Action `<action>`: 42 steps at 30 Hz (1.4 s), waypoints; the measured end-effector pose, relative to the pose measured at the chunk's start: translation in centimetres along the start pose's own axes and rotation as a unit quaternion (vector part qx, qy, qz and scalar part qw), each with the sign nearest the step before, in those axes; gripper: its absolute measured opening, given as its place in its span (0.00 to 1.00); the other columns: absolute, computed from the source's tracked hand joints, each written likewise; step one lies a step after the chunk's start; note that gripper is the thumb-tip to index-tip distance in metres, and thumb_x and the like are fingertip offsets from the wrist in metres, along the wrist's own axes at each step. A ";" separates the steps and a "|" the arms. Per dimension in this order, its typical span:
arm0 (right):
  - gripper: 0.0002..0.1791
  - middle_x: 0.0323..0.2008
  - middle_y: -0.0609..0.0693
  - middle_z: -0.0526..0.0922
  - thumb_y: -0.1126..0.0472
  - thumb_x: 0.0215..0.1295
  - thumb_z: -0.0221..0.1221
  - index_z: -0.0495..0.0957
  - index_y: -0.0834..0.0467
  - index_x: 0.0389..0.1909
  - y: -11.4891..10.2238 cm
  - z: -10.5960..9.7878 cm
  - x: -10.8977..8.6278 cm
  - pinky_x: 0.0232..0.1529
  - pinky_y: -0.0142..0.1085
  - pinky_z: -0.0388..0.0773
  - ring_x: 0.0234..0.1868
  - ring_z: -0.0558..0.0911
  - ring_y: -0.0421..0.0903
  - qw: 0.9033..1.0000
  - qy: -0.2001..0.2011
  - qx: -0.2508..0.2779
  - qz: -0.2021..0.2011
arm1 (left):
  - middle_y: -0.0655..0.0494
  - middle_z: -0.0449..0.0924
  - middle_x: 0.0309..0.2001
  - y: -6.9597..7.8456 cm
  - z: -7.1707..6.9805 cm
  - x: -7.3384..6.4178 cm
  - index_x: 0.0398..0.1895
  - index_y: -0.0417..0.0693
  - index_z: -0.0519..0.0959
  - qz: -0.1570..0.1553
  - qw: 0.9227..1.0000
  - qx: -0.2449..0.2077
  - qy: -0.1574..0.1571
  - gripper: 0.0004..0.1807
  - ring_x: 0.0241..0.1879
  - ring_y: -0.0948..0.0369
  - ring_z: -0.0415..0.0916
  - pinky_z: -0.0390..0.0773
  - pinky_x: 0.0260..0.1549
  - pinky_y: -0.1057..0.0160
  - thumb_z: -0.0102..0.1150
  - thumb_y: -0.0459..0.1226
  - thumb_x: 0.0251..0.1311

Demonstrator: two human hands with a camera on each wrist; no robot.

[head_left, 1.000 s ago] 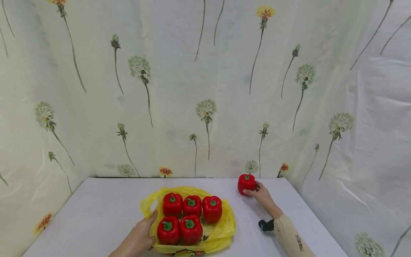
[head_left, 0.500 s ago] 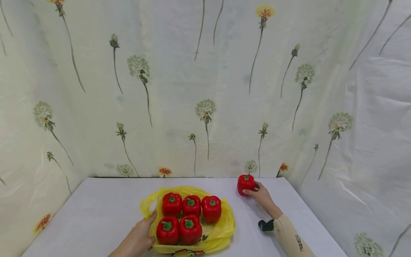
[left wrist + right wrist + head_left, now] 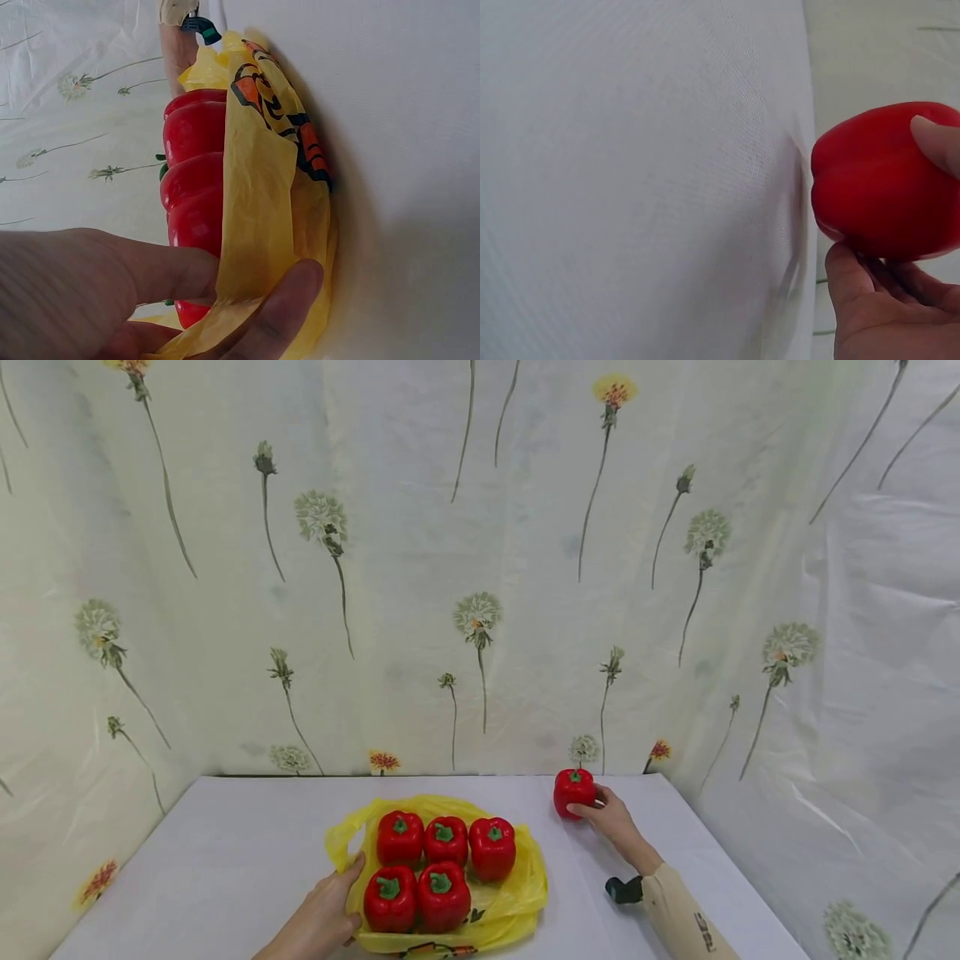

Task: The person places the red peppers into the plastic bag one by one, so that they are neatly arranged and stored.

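My left hand [image 3: 327, 904] grips the left edge of a yellow plastic bag [image 3: 529, 881], its thumb and fingers pinching the film in the left wrist view. Several red bell peppers [image 3: 442, 897] with green stems sit in two rows in the spread bag. Dark and orange print shows on the bag's side [image 3: 259, 94]. At the back right of the table, my right hand [image 3: 611, 818] holds a single red bell pepper [image 3: 574, 793] between thumb and fingers. That bell pepper [image 3: 889, 184] appears close over the white tabletop in the right wrist view.
The white-covered table [image 3: 225, 860] runs back to a hanging curtain [image 3: 405, 568] printed with dandelions, which also encloses both sides. A dark wrist camera mount [image 3: 624, 890] sticks out from the right forearm's beige sleeve [image 3: 686, 918].
Almost nothing differs. Both hands keep their holds on the bag and the bell pepper, and the head view has shifted very slightly.
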State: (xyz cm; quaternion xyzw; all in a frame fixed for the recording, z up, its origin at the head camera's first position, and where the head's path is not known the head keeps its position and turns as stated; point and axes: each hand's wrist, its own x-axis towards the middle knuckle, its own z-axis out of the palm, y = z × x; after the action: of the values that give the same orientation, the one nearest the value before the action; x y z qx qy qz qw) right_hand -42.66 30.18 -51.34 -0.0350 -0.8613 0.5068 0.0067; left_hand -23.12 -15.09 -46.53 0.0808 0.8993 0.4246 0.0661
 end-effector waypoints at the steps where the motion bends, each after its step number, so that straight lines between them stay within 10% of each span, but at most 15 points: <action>1: 0.56 0.70 0.66 0.59 0.40 0.54 0.66 0.49 0.64 0.73 0.0 0.0 0.0 0.65 0.56 0.67 0.68 0.60 0.63 1.000 0.000 0.001 -0.001 | 0.24 0.64 0.63 0.0 0.0 0.0 0.68 0.22 0.55 0.001 1.000 0.000 0.001 0.44 0.13 0.60 0.71 0.71 0.13 0.63 0.53 0.18 0.39; 42: 0.56 0.70 0.65 0.58 0.39 0.53 0.66 0.48 0.63 0.73 -0.1 -2.2 -2.1 0.62 0.54 0.72 0.68 0.59 0.64 1.000 -0.020 0.014 0.000 | 0.23 0.60 0.65 0.0 0.1 0.0 0.68 0.21 0.54 0.009 1.000 0.001 0.003 0.44 0.19 0.59 0.74 0.74 0.14 0.62 0.53 0.17 0.39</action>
State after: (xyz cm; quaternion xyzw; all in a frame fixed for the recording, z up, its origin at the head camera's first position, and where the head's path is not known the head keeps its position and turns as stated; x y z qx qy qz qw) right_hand -40.46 31.92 -50.11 -0.0243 -0.8540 0.5195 -0.0099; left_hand -23.12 -14.99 -46.61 0.0882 0.8991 0.4246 0.0598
